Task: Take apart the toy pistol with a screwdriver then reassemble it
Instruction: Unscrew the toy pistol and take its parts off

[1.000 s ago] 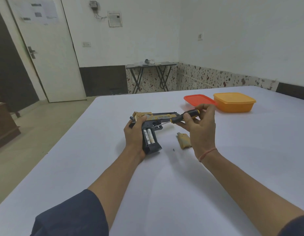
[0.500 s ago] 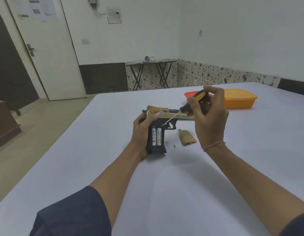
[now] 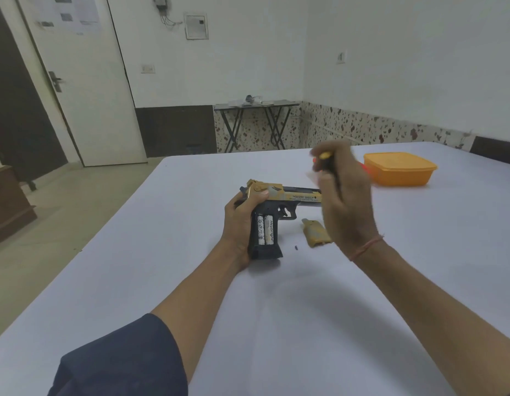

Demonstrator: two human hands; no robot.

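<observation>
The gold and black toy pistol [image 3: 279, 201] rests on the white table [image 3: 305, 324], barrel pointing right. Its grip is uncovered, showing two white batteries [image 3: 264, 230]. My left hand [image 3: 241, 221] is wrapped around the back of the grip. My right hand [image 3: 345, 201], blurred by motion, hovers over the barrel's front end and holds the screwdriver [image 3: 323, 158] by its black and yellow handle; the shaft is hidden. The detached tan grip cover [image 3: 315, 235] lies just right of the pistol, with a small dark screw [image 3: 296, 247] beside it.
An orange plastic box [image 3: 399, 170] stands at the back right of the table, its red lid mostly hidden behind my right hand. Beyond the table's far edge are a folding side table [image 3: 255, 105] and a white door [image 3: 76, 81].
My right hand has lifted the screwdriver off the pistol and swung it up and to the right. The left hand keeps its hold on the grip; the pistol barely shifted.
</observation>
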